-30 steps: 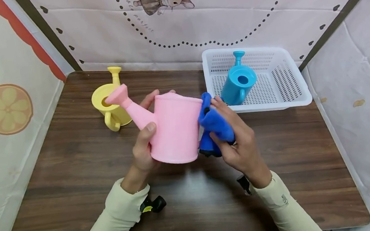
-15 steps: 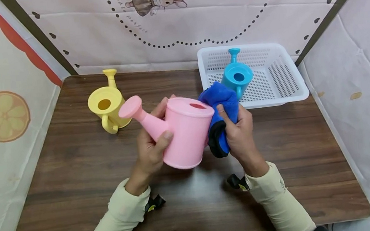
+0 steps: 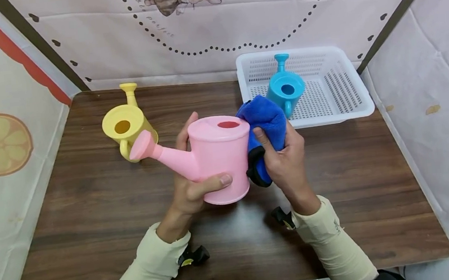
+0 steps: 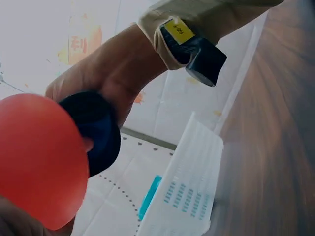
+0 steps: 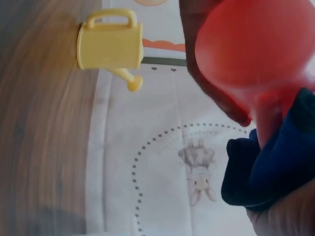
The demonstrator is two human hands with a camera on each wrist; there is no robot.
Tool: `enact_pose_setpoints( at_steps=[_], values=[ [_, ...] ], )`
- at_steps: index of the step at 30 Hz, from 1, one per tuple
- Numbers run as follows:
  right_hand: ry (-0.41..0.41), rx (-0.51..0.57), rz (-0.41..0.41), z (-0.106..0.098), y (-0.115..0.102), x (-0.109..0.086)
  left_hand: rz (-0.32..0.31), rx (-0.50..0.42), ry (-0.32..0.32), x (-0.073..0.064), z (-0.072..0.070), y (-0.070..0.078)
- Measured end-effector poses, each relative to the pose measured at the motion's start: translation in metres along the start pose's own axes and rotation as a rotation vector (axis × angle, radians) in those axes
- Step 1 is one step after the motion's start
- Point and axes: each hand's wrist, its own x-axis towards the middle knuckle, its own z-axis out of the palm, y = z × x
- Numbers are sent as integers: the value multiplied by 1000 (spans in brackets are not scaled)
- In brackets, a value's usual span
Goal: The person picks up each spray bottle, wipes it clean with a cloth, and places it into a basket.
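Observation:
A pink watering can (image 3: 224, 158) is held above the table, its spout toward the left. My left hand (image 3: 190, 188) grips its body from the left, thumb across the front below the spout and fingers behind. In my right hand (image 3: 289, 161) is a bunched blue cloth (image 3: 265, 122) with black edging, pressed to the can's right side. The right wrist view shows the cloth (image 5: 275, 167) around part of the can's handle (image 5: 268, 115). Most of the right fingers are hidden behind the cloth.
A yellow watering can (image 3: 129, 124) stands at the back left of the wooden table (image 3: 106, 223). At the back right is a white perforated basket (image 3: 338, 118) with a blue watering can (image 3: 286, 90) inside. Fabric walls border the table's back and sides.
The left thumb has shifted from beside the spout to the can's front. The can has turned, bringing its top opening into view. The right hand has regripped the cloth at the can's right side.

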Motion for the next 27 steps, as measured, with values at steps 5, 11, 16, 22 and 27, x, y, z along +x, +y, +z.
enact_pose_setpoints(
  at_steps=[5, 11, 16, 22, 27],
  values=[
    [-33, 109, 157, 9, 0, -10, 154, -5, 97, 6, 7, -2],
    [-75, 137, 203, 12, 8, -23, 201, -25, 163, 14, 9, -1],
    [-11, 57, 177, -4, 18, -34, 172, 42, 145, 15, -2, -1],
    [127, 22, -35, -33, 9, -18, 308, 578, -31, 10, -26, -4],
    [-219, -85, -204, -35, -6, 1, 463, 831, -207, 1, -33, -11]
  ],
)
